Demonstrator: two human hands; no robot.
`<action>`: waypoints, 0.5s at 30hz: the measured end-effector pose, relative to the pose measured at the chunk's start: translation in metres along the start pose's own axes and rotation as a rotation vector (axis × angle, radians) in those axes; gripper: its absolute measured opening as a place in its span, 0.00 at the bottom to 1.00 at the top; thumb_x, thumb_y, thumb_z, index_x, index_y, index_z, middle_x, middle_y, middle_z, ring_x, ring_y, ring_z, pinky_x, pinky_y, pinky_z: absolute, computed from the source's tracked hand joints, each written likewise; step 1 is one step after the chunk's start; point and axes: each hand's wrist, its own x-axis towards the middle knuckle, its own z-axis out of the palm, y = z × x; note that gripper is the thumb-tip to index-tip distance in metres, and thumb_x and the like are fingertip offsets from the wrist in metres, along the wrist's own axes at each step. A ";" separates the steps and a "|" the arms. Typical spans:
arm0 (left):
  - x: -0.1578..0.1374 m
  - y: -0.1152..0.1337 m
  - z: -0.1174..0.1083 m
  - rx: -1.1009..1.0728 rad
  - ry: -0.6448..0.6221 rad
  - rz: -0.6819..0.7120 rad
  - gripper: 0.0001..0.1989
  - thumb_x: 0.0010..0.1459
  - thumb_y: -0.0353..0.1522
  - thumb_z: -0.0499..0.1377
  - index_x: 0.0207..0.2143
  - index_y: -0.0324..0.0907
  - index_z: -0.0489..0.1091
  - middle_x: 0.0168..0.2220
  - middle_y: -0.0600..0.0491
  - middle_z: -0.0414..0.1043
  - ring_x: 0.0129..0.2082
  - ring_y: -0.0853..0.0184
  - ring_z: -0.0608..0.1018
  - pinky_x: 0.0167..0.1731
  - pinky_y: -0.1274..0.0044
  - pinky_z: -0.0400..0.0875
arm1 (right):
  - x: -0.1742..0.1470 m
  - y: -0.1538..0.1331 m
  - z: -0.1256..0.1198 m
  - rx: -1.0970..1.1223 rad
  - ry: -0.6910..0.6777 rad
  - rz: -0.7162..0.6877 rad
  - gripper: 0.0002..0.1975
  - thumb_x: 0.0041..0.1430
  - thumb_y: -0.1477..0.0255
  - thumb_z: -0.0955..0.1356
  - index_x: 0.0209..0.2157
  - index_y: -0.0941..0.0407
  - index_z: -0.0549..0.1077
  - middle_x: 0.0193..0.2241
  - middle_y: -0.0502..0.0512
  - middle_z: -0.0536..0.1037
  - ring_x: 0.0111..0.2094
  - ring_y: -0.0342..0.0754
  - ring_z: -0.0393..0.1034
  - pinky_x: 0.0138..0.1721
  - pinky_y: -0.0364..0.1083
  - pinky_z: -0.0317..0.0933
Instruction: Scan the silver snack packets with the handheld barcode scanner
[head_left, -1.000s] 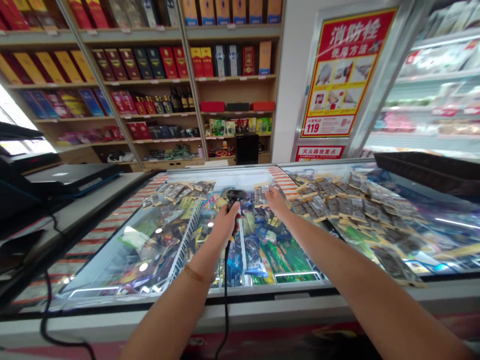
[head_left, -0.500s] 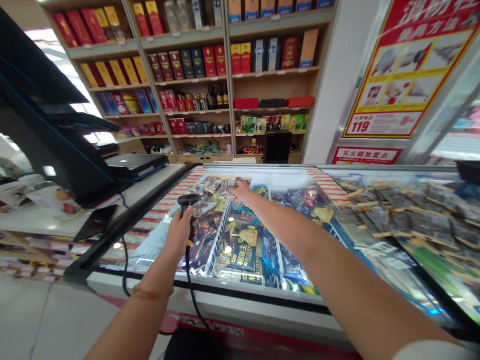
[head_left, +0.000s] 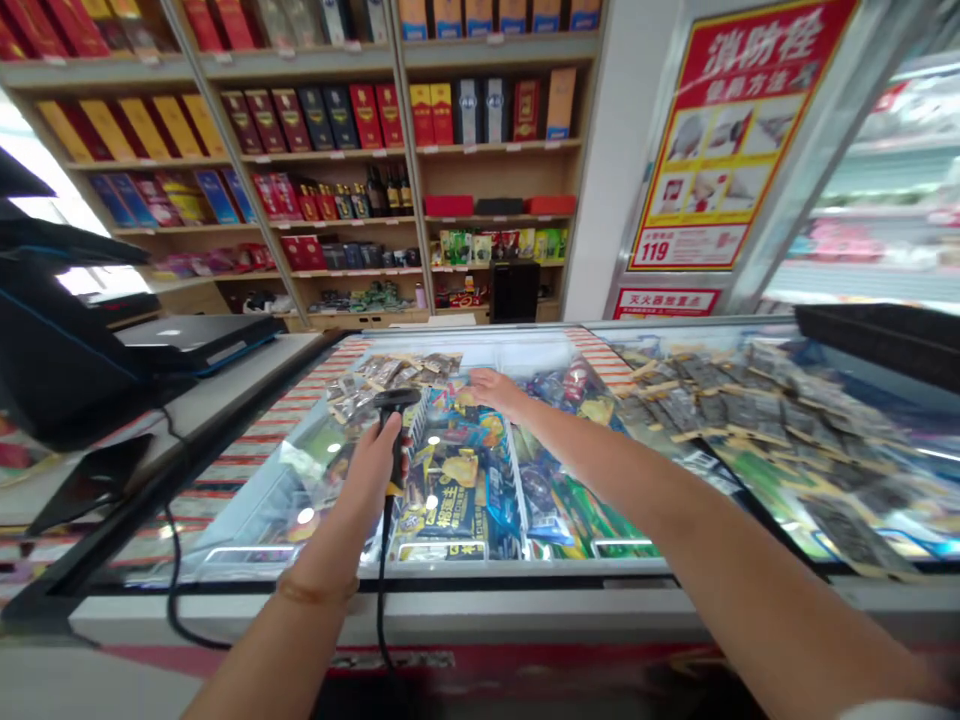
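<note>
My left hand (head_left: pixel 379 455) is wrapped round the handle of a black barcode scanner (head_left: pixel 397 400), whose cord hangs down over the freezer's front edge. My right hand (head_left: pixel 495 388) hovers over the middle of the glass top (head_left: pixel 495 350), fingers stretched out and nothing visible in them. Just left of those fingers lies a group of small clear-and-brown snack packets (head_left: pixel 409 370) on the glass. More packets (head_left: pixel 346 400) spread behind the scanner. Under the glass, colourful ice cream packs (head_left: pixel 450 500) fill white wire baskets.
A large spread of similar packets (head_left: pixel 750 400) covers the glass to the right, near a black tray-like object (head_left: pixel 885 340). At left stands a counter with a dark checkout machine (head_left: pixel 60 340). Shelves of boxed bottles (head_left: pixel 337 120) rise behind the freezer.
My right hand has moved off the packets toward the right, and its fingers have spread. The view has turned right. The scanner stays in my left hand.
</note>
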 end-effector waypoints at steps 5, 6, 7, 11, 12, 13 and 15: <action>-0.010 -0.001 0.084 -0.006 -0.199 0.034 0.22 0.51 0.51 0.63 0.31 0.43 0.63 0.23 0.58 0.69 0.13 0.74 0.67 0.12 0.80 0.59 | -0.066 -0.032 -0.105 -0.194 0.134 -0.077 0.13 0.49 0.77 0.75 0.39 0.56 0.77 0.42 0.57 0.82 0.44 0.50 0.78 0.52 0.56 0.68; -0.012 0.000 0.101 -0.013 -0.235 0.040 0.22 0.51 0.51 0.63 0.31 0.43 0.63 0.23 0.58 0.69 0.13 0.74 0.67 0.12 0.81 0.59 | -0.079 -0.040 -0.125 -0.267 0.172 -0.083 0.12 0.50 0.77 0.74 0.38 0.56 0.77 0.41 0.57 0.82 0.43 0.50 0.78 0.51 0.55 0.69; -0.014 0.000 0.118 -0.025 -0.267 0.043 0.22 0.51 0.51 0.63 0.31 0.43 0.63 0.23 0.58 0.69 0.13 0.74 0.67 0.12 0.80 0.59 | -0.091 -0.049 -0.144 -0.367 0.221 -0.088 0.10 0.51 0.77 0.73 0.38 0.56 0.77 0.40 0.58 0.82 0.42 0.51 0.78 0.50 0.55 0.69; -0.024 -0.004 0.172 -0.081 -0.395 0.056 0.24 0.50 0.53 0.63 0.32 0.44 0.62 0.24 0.58 0.69 0.13 0.74 0.67 0.12 0.79 0.60 | -0.133 -0.082 -0.216 -0.985 0.498 -0.105 0.06 0.53 0.73 0.73 0.35 0.57 0.78 0.40 0.62 0.81 0.46 0.58 0.76 0.53 0.57 0.65; -0.026 -0.007 0.181 -0.084 -0.429 0.064 0.24 0.49 0.53 0.64 0.32 0.44 0.62 0.25 0.58 0.70 0.13 0.74 0.67 0.12 0.79 0.60 | -0.142 -0.088 -0.230 -1.151 0.561 -0.085 0.08 0.51 0.69 0.75 0.34 0.57 0.78 0.41 0.64 0.80 0.49 0.62 0.74 0.54 0.59 0.63; -0.028 -0.012 0.187 -0.082 -0.457 0.079 0.25 0.49 0.54 0.64 0.32 0.44 0.62 0.25 0.58 0.70 0.13 0.74 0.67 0.12 0.80 0.60 | -0.150 -0.093 -0.243 -1.296 0.609 -0.043 0.12 0.49 0.65 0.77 0.33 0.57 0.78 0.43 0.67 0.79 0.52 0.66 0.72 0.55 0.62 0.62; -0.031 -0.022 0.193 -0.056 -0.490 0.109 0.26 0.48 0.54 0.64 0.32 0.43 0.62 0.25 0.58 0.70 0.13 0.75 0.67 0.12 0.80 0.59 | -0.161 -0.098 -0.261 -1.498 0.647 0.088 0.21 0.41 0.57 0.80 0.31 0.58 0.78 0.45 0.71 0.77 0.56 0.74 0.67 0.55 0.66 0.60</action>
